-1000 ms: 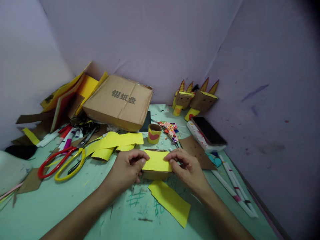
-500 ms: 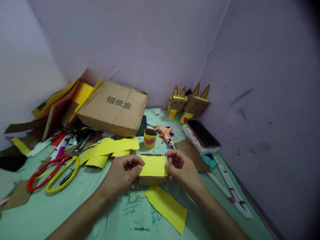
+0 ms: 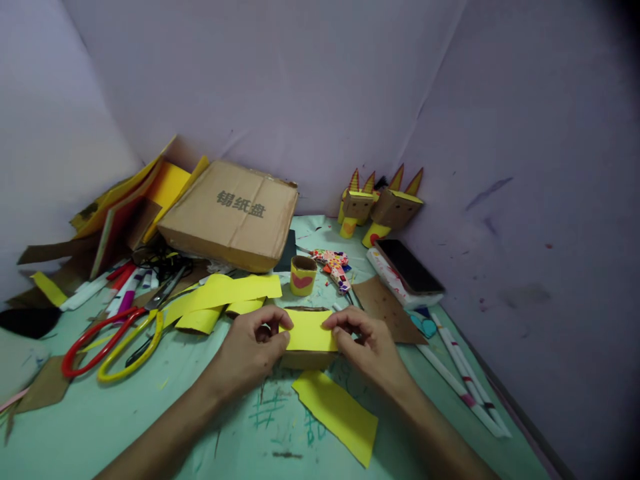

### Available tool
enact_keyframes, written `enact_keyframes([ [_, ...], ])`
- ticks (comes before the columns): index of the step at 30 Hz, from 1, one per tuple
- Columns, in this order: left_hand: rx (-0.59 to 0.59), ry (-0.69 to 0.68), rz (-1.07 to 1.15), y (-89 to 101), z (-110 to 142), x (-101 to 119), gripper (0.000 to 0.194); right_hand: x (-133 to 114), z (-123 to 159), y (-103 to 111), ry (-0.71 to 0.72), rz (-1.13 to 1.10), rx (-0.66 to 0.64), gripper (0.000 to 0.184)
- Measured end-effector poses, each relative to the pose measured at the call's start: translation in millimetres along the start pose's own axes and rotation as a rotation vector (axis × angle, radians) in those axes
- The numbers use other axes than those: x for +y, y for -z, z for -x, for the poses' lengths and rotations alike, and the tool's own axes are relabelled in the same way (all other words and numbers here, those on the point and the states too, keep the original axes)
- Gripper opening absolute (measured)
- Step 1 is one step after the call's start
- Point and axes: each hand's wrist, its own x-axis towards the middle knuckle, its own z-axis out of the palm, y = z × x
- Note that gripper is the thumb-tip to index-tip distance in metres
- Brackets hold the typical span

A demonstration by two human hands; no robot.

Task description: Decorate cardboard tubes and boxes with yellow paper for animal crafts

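Both my hands meet over a small cardboard box (image 3: 306,360) with a yellow paper sheet (image 3: 309,331) laid on its top. My left hand (image 3: 250,350) pinches the sheet's left edge, fingers curled. On the right edge, my right hand (image 3: 365,347) presses and pinches the paper against the box. A loose yellow paper strip (image 3: 336,413) lies on the green table (image 3: 150,413) just in front of the box.
Red and yellow scissors (image 3: 115,337) lie left, beside markers (image 3: 117,283) and yellow paper scraps (image 3: 225,293). A big cardboard box (image 3: 233,213) sits behind; a small heart-marked roll (image 3: 303,275), two cardboard figures (image 3: 383,203), a phone (image 3: 407,267) and paper sticks (image 3: 465,380) lie right.
My right hand's fingers have come back down onto the right edge of the yellow sheet. My left hand keeps its pinch. The view has shifted slightly.
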Motion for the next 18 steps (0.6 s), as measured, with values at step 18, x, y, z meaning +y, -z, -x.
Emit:
enact_keyframes([
  [18,0.052,-0.035,-0.168,-3.5,7.4,-1.0,0.015,-2.9,3.7,-7.4,-0.212,-0.090,-0.074,0.016],
])
